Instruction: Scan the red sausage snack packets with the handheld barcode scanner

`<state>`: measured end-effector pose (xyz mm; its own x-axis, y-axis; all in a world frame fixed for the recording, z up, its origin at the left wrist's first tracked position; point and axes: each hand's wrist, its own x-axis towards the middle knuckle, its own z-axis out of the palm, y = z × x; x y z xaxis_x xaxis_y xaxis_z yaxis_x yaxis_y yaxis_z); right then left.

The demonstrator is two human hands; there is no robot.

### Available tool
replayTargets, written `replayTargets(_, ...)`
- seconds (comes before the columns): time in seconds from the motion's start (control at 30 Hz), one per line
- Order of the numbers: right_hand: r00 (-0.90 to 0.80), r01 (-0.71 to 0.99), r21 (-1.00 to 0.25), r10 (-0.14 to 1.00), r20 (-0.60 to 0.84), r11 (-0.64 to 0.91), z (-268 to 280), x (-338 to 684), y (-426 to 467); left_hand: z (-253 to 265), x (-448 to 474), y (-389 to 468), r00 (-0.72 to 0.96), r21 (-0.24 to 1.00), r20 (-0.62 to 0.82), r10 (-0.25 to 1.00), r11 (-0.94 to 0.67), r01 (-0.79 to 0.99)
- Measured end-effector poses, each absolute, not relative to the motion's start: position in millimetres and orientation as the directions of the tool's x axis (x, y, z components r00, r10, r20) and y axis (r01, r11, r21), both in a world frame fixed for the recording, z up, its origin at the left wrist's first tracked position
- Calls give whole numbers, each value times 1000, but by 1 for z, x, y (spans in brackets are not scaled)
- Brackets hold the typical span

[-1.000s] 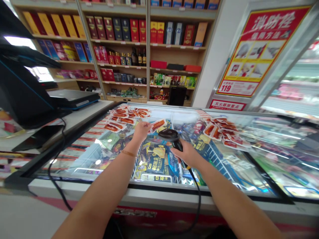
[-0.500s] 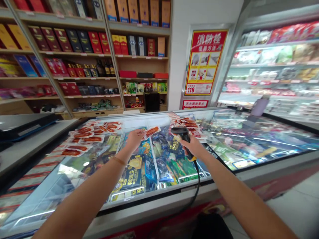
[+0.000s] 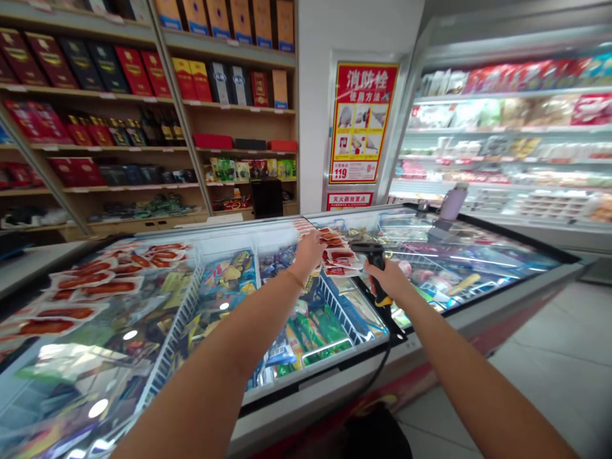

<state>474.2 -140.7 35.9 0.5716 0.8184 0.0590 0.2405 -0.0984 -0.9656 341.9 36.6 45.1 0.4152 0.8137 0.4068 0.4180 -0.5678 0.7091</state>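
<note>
My left hand [image 3: 308, 254] reaches to the left edge of a pile of vacuum-packed sausages [image 3: 342, 258] on the freezer's glass top. Its fingers are closed at a sausage packet [image 3: 331, 238], partly hidden by the hand. Just right of that pile, my right hand [image 3: 389, 280] grips a black barcode scanner [image 3: 374, 255] with a yellow-tipped handle. The scanner's head points left, over the pile, and its cable [image 3: 380, 370] hangs down in front of the freezer. More sausage packets [image 3: 105, 280] lie spread on the glass at the left.
Under the glass of the chest freezer [image 3: 315, 376], bagged frozen goods [image 3: 320, 328] lie between white wire dividers [image 3: 174, 335]. A purple bottle [image 3: 452, 204] stands at the far right. Behind are shelves of boxes [image 3: 134, 70], a red poster [image 3: 364, 121] and a lit display fridge [image 3: 507, 140].
My left hand has carried a sausage packet rightward to the right-hand pile. My right hand and the scanner have shifted slightly to the pile's right side. The view has turned right.
</note>
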Motion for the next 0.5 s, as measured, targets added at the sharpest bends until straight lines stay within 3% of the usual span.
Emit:
replayTargets(0.2,545,276,-955,836,58,-114,32,451,-122,38,292,55,362,673,404,840,-541,504)
replayTargets(0.5,355,289,-957,929,105,-2,39,340,-70,24,119,79,168,580,355,920,-357,732)
